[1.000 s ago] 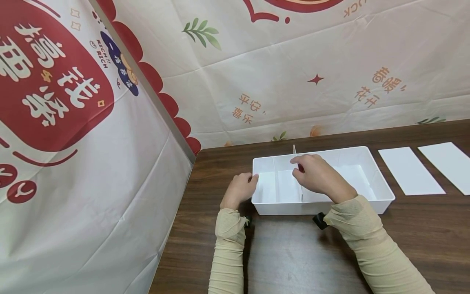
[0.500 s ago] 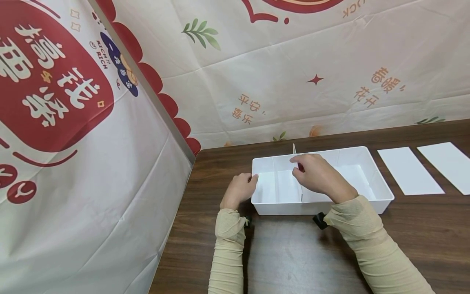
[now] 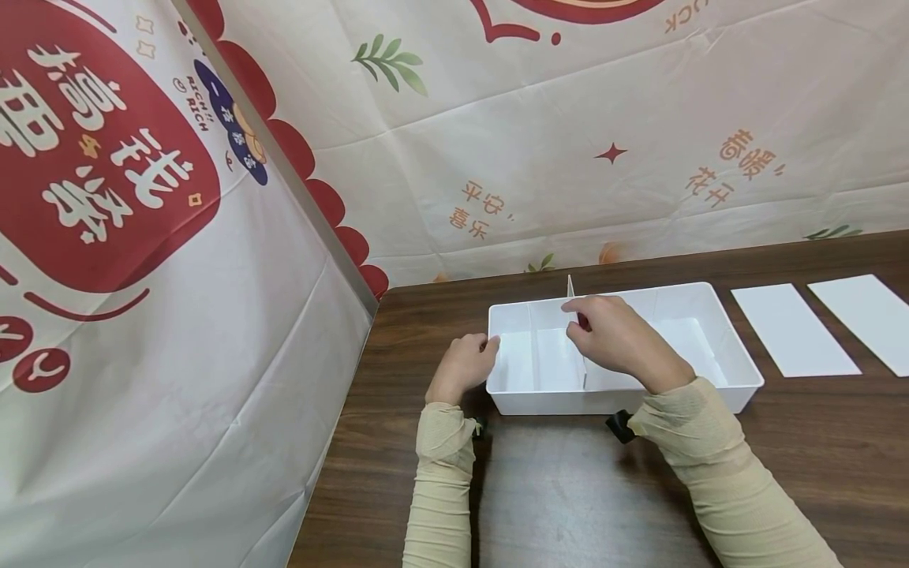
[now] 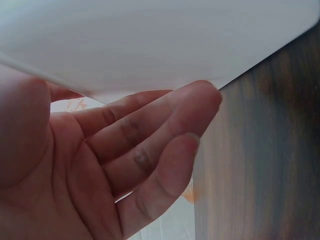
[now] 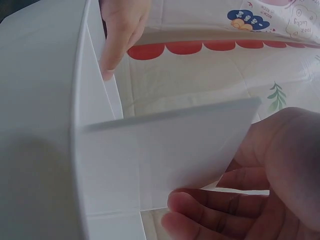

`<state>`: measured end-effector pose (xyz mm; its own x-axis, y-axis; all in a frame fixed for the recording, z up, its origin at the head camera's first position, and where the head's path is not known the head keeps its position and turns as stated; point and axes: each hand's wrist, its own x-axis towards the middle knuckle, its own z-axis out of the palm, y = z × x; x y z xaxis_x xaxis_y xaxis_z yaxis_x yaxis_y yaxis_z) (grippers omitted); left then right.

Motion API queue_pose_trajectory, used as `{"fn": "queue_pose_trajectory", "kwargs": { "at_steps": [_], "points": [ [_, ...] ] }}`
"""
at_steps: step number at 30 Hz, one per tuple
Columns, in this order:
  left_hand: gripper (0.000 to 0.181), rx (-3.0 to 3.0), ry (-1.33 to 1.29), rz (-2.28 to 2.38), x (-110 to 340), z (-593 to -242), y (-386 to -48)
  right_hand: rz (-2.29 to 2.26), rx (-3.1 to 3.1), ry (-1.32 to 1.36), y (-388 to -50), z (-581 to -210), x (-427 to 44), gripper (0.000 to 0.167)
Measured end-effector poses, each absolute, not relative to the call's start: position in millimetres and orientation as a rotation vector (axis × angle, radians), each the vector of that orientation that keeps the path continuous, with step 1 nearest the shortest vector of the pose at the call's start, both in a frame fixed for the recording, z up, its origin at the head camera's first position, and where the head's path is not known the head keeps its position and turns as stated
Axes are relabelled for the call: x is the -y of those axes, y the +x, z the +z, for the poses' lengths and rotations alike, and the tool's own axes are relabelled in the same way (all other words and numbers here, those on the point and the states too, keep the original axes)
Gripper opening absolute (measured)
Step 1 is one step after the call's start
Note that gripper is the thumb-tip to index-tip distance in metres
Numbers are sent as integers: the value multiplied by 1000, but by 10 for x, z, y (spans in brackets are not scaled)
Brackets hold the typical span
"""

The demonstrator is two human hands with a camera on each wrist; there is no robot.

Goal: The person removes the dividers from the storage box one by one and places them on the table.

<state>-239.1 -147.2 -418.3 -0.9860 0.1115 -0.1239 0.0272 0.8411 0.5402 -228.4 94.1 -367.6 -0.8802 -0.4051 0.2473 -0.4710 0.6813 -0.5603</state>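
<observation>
A long white storage box [image 3: 554,404] stands on the dark wooden table. My left hand [image 3: 464,364] holds its left end, the thumb hooked over the rim; in the left wrist view the fingers [image 4: 175,122] lie against the outer wall. My right hand [image 3: 614,335] reaches over the box and pinches a thin white divider [image 5: 185,145] between thumb and fingers. This divider stands crosswise in the box, tilted, its far end sticking up above the back rim. Left of it, another white divider [image 3: 535,339] sits lower inside the box. The right fingertips are partly hidden in the head view.
Two white rectangular panels [image 3: 795,331] [image 3: 862,319] lie flat on the table, right of the box. Behind the table hangs a printed cloth [image 3: 426,197], and another cloth [image 3: 241,331] hangs along the left side. Bare wood [image 3: 554,489] shows in front of the box.
The far end of the divider has risen very slightly, and my right hand has shifted a little with it. My left hand and the box stay put.
</observation>
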Motion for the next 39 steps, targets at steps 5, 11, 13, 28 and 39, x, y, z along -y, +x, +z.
{"fn": "queue_pose_trajectory", "kwargs": {
  "at_steps": [5,11,13,28,39],
  "points": [
    [42,-2869,110,833,1468,-4180,-2389,973,2782,727,-2286,-3673,-943,35],
    [42,-2873,110,838,1465,-4176,-2386,967,2780,727,-2282,-3660,-945,35],
    [42,-2871,107,841,1464,-4173,-2384,972,2782,726,-2278,-3654,-945,35],
    [42,-2886,119,842,1471,-4181,-2388,976,2762,737,-2280,-3651,-954,35],
    [42,-2888,130,859,1475,-4182,-2391,981,2757,748,-2280,-3647,-963,35]
  ]
}}
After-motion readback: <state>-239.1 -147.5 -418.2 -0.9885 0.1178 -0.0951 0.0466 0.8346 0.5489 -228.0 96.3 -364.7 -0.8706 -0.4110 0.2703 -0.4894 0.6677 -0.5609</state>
